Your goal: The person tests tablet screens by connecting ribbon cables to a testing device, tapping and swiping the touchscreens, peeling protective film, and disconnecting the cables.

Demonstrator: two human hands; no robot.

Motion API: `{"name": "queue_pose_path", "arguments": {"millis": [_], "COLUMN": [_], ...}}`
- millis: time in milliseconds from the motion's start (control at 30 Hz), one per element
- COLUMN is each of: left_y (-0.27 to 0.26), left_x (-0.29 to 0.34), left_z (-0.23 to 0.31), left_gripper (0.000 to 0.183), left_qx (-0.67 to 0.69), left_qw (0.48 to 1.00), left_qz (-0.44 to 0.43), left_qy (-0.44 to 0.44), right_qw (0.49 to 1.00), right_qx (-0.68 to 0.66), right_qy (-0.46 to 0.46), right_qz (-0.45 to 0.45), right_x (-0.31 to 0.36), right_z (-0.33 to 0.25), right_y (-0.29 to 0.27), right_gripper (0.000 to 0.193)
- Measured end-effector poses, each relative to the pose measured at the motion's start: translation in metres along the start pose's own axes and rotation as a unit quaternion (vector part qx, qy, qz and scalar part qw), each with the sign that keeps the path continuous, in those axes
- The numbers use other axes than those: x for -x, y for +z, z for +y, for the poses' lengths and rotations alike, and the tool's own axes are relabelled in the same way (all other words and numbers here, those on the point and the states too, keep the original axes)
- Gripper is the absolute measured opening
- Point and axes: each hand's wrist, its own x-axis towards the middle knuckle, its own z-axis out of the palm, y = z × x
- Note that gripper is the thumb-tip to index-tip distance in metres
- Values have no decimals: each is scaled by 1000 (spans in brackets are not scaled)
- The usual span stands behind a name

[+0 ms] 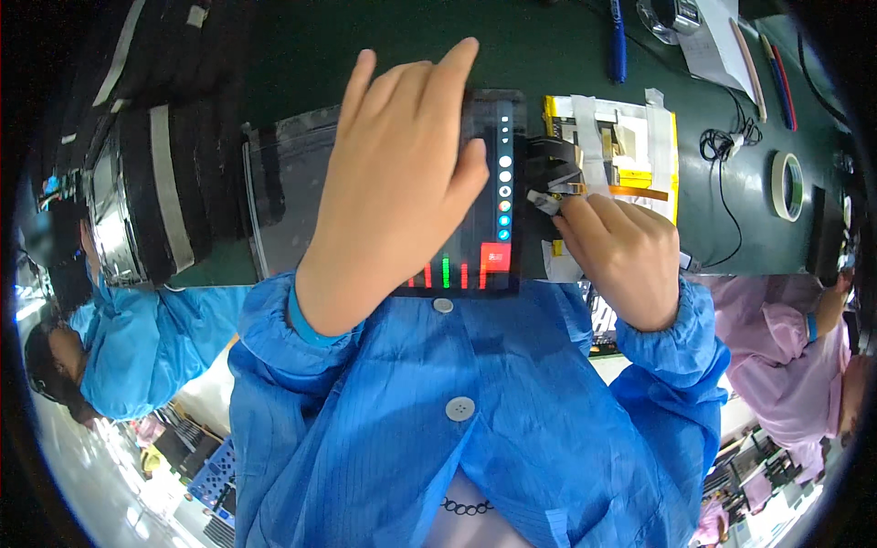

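Observation:
My left hand [393, 173] hovers over a lit tablet screen [506, 123], its fingers apart and nothing held. Icons run down the screen's right side, with red and green bars low on it; the hand covers much of the middle. Just right of the screen, the curled fingers of my right hand [626, 256] close at a small grey-white piece [544, 202] beside black ribbon cables [553, 160]. What the fingertips grip is partly hidden. Beyond that hand lies a yellow-edged battery assembly [674, 137] with pale tape strips and an orange flex cable [644, 193].
Black padded trays [128, 201] stand at the left. On the dark green table's right side are a tape roll [787, 185], a tangled black cable [722, 144], a blue pen [618, 50] and paper [708, 59]. People sit at left [155, 338] and right [767, 338].

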Motion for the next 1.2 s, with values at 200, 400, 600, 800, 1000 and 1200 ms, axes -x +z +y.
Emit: {"name": "queue_pose_path", "arguments": {"millis": [200, 400, 600, 800, 1000, 1200], "left_y": [-4, -36, -23, -18, -16, -20], "left_x": [7, 70, 129, 137, 136, 129], "left_z": [-11, -45, -67, -68, -70, -75], "left_gripper": [53, 52, 53, 58, 61, 65], "left_qx": [23, 7, -69, -46, -105, -25], "left_qw": [1000, 973, 938, 945, 951, 952], "left_qz": [-14, 87, 119, 130, 114, 168], "left_qy": [-3, -213, -319, -296, -267, -256], "right_qw": [998, 998, 995, 992, 983, 980], "right_qx": [-8, -12, -4, -14, -66, -57], "right_qy": [-66, -65, -95, -119, -154, -176], "right_qz": [-15, -3, -26, -38, -71, -73], "right_x": [-2, 0, -6, -8, -12, -21], "right_z": [2, 10, 12, 11, 17, 16], "right_y": [5, 5, 2, 3, 6, 5], "right_gripper": [11, 10, 9, 8, 9, 10]}}
